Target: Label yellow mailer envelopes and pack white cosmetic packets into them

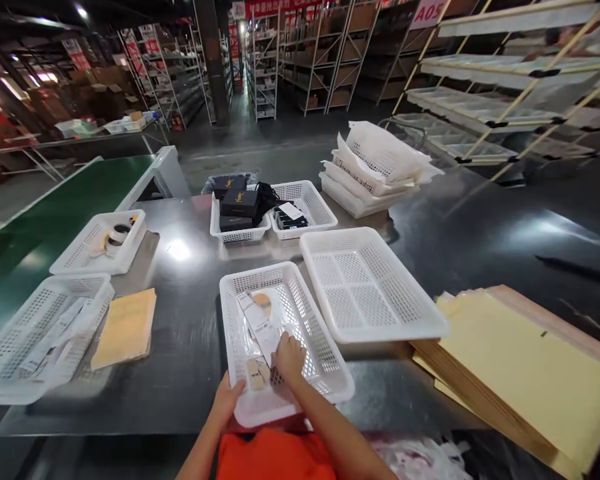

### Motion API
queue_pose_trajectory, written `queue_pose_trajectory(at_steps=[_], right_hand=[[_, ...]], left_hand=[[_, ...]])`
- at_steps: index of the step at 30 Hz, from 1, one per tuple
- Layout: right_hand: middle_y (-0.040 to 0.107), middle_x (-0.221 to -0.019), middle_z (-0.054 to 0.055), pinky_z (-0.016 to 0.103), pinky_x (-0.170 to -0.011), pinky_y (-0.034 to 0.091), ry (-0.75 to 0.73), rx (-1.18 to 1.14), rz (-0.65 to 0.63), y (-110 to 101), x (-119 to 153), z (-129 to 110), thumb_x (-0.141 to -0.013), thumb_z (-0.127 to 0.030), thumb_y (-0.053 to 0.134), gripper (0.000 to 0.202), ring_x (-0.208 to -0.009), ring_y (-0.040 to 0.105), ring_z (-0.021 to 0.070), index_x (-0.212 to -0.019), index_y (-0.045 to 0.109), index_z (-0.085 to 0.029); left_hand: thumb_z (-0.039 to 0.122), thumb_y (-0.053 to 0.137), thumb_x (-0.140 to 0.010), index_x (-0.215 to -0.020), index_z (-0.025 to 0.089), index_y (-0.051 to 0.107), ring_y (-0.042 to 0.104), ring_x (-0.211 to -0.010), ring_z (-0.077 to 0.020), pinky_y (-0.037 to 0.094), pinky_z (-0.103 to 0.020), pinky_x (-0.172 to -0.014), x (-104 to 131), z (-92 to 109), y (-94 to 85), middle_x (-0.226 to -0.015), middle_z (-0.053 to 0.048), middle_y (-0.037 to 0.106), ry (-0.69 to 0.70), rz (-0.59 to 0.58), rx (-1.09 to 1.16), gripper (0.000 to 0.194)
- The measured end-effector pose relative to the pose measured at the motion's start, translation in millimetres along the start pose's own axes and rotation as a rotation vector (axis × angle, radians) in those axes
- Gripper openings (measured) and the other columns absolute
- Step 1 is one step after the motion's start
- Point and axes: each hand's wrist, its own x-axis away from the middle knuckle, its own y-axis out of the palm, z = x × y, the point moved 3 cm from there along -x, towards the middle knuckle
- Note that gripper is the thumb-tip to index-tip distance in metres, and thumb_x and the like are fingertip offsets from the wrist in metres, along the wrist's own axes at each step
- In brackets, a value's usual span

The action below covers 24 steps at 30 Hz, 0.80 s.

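A white perforated basket stands at the table's near edge, in front of my body. My left hand grips its left rim near the front corner, thumb over the edge. Inside the basket, my right hand is closed at the lower end of a white printed paper strip; its fingertips are partly hidden, so what they pinch is unclear. Clear plastic packaging with a round tan piece lies under the strip. A small beige item rests near the basket's front left.
Right of the basket are a bare white basket and stacked yellow envelopes. Black boxes fill a basket behind. Stacked baskets stand back right. At left are a yellow envelope pile, two baskets and a green conveyor.
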Motion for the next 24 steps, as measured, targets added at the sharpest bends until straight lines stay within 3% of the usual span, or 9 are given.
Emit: queue_pose_trajectory(at_steps=[3, 6, 9, 11, 14, 17, 19, 21, 24], right_hand=[[0.063, -0.083, 0.012, 0.043, -0.085, 0.042, 0.047, -0.167, -0.059, -6, -2, 2, -0.072, -0.017, 0.054, 0.008, -0.092, 0.061, 0.0305, -0.078, 0.059, -0.015], [0.060, -0.071, 0.005, 0.033, -0.069, 0.047, 0.040, -0.407, -0.128, -18, 4, -8, -0.077, -0.030, 0.049, 0.014, -0.074, 0.060, 0.0225, -0.070, 0.052, -0.019], [0.063, -0.080, 0.003, 0.031, -0.066, 0.049, -0.038, -0.622, -0.188, -38, 25, -28, -0.078, -0.043, 0.049, 0.023, -0.073, 0.060, 0.0194, -0.082, 0.054, -0.021], [0.063, -0.086, 0.002, 0.031, -0.069, 0.049, -0.109, -0.825, -0.234, -52, 49, -44, -0.077, -0.049, 0.053, 0.029, -0.075, 0.060, 0.0181, -0.089, 0.055, -0.022], [0.061, -0.079, 0.000, 0.029, -0.066, 0.047, -0.196, -1.109, -0.298, -63, 90, -66, -0.076, -0.051, 0.064, 0.032, -0.070, 0.057, 0.0162, -0.086, 0.055, -0.022], [0.059, -0.075, 0.000, 0.029, -0.065, 0.045, -0.316, -1.045, -0.359, -53, 124, -82, -0.080, -0.051, 0.064, 0.031, -0.069, 0.055, 0.0163, -0.079, 0.056, -0.021], [0.060, -0.075, 0.002, 0.031, -0.067, 0.045, -0.409, -0.896, -0.397, -39, 139, -88, -0.084, -0.052, 0.059, 0.032, -0.071, 0.056, 0.0174, -0.078, 0.058, -0.020], [0.060, -0.073, 0.002, 0.030, -0.064, 0.045, -0.473, -0.737, -0.409, -26, 146, -91, -0.087, -0.051, 0.053, 0.034, -0.069, 0.056, 0.0175, -0.076, 0.058, -0.020], [0.065, -0.085, 0.005, 0.031, -0.066, 0.049, -0.592, -0.558, -0.294, -30, 144, -97, -0.089, -0.045, 0.052, 0.027, -0.076, 0.061, 0.0191, -0.092, 0.062, -0.020]], left_hand=[[0.052, 0.080, -0.056, -0.105, 0.016, 0.063, 0.065, -0.105, -0.0313, 0.051, -0.038, -0.088, 16, 3, -22.4, -0.104, -0.013, 0.072, -0.018, -0.028, -0.025, 0.063], [0.064, 0.077, -0.052, -0.107, 0.016, 0.061, 0.067, -0.095, -0.0306, 0.053, -0.038, -0.076, 34, 4, -57.6, -0.105, -0.014, 0.071, -0.103, 0.040, -0.077, 0.074], [0.069, 0.077, -0.050, -0.100, 0.015, 0.066, 0.067, -0.093, -0.0291, 0.052, -0.037, -0.077, 46, 14, -82.1, -0.103, -0.015, 0.071, -0.070, 0.060, -0.059, 0.075], [0.069, 0.077, -0.050, -0.099, 0.014, 0.069, 0.067, -0.094, -0.0283, 0.052, -0.036, -0.078, 51, 29, -82.4, -0.105, -0.015, 0.071, -0.052, -0.005, 0.036, 0.074], [0.069, 0.076, -0.056, -0.101, 0.014, 0.071, 0.067, -0.097, -0.0276, 0.052, -0.036, -0.082, 58, 67, -62.6, -0.108, -0.016, 0.072, -0.052, -0.208, 0.313, 0.071], [0.072, 0.069, -0.064, -0.107, 0.015, 0.070, 0.068, -0.099, -0.0290, 0.053, -0.039, -0.085, 63, 118, -43.0, -0.109, -0.015, 0.072, -0.008, -0.358, 0.575, 0.072], [0.066, 0.073, -0.064, -0.105, 0.013, 0.070, 0.069, -0.094, -0.0296, 0.054, -0.041, -0.084, 65, 145, -40.0, -0.104, -0.015, 0.074, 0.006, -0.340, 0.624, 0.067], [0.050, 0.083, -0.059, -0.099, 0.011, 0.070, 0.071, -0.086, -0.0278, 0.055, -0.039, -0.080, 66, 163, -44.5, -0.094, -0.013, 0.076, 0.049, -0.251, 0.579, 0.057], [0.039, 0.087, -0.054, -0.088, 0.011, 0.069, 0.071, -0.075, -0.0251, 0.054, -0.035, -0.074, 68, 178, -54.5, -0.081, -0.010, 0.076, 0.150, -0.139, 0.449, 0.047]])
